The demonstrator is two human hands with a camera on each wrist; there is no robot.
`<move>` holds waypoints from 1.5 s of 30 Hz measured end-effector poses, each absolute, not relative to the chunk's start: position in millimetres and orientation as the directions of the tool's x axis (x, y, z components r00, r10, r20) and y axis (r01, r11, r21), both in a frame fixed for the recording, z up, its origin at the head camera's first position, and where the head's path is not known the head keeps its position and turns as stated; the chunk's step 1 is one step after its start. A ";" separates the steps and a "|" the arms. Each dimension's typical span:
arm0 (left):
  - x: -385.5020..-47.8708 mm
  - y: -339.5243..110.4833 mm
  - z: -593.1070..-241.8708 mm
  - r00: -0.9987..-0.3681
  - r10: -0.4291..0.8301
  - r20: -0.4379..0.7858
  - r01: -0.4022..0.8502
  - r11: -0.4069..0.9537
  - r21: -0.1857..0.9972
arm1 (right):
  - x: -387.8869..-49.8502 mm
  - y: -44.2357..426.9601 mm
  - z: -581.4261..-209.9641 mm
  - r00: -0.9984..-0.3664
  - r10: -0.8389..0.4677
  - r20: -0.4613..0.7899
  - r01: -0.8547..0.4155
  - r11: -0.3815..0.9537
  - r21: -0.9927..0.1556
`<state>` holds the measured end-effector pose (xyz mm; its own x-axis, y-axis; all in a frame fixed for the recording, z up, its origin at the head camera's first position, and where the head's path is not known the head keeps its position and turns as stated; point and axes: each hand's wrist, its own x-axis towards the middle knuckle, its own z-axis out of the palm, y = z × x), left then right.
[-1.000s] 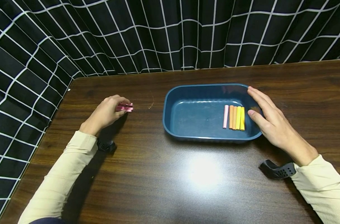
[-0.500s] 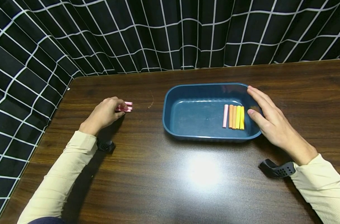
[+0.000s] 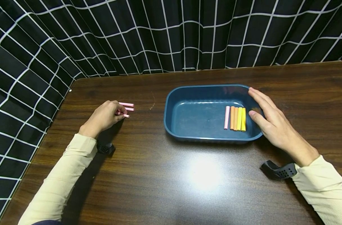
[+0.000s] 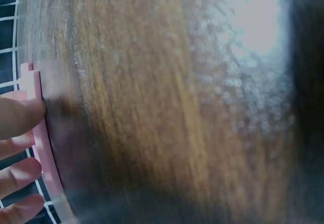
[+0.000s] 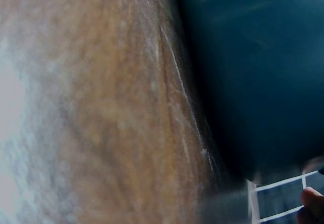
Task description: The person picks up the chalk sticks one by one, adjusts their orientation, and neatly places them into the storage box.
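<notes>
Brown wood across the table (image 3: 148,162); shines with a bright glare near of the tray. Black cloth (image 3: 159,34) with a white grid along the far side and the left side; hangs in folds. Blue tray (image 3: 199,122) right of centre; sits flat on the table, long way left to right. Cream left sleeve (image 3: 58,178) and right sleeve (image 3: 320,184); reach in from the near side.

Right hand (image 3: 275,125): rests on the tray's right rim, fingers extended toward the far corner, thumb over the inside. Left hand (image 3: 101,117): well apart from the right, pinches a near stick (image 3: 126,116) of pink between thumb and fingers. Whether raised off the table: cannot tell.

Black right strap (image 3: 279,170) and left strap (image 3: 105,148) at the wrists. In the tray, toward the right end, pointing near to far: from left to right, pink stick (image 3: 226,117), two orange sticks (image 3: 232,118), two yellow sticks (image 3: 243,119). Well left of the tray, just far of the pinched one: middle stick (image 3: 130,109) and far stick (image 3: 127,104), also pink; lie left to right, partly hidden by the left hand.
</notes>
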<state>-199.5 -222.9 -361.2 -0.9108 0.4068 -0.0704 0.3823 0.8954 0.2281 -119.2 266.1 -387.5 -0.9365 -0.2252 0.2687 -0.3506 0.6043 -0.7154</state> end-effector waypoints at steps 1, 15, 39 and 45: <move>-199.0 -223.4 -361.3 -0.914 0.399 -0.076 0.374 0.900 0.225 | -118.9 265.9 -387.7 -0.936 -0.225 0.270 -0.352 0.604 -0.715; -196.7 -226.8 -359.4 -0.873 0.474 -0.115 0.435 0.863 0.257 | -118.8 266.5 -390.4 -0.921 -0.233 0.312 -0.389 0.593 -0.705; -190.5 -186.1 -330.0 -0.870 0.492 -0.036 0.446 0.817 0.365 | -120.5 265.3 -390.2 -0.925 -0.230 0.303 -0.379 0.605 -0.700; -188.9 -175.8 -320.2 -0.862 0.507 -0.009 0.465 0.797 0.384 | -121.7 266.2 -389.5 -0.922 -0.233 0.308 -0.386 0.602 -0.699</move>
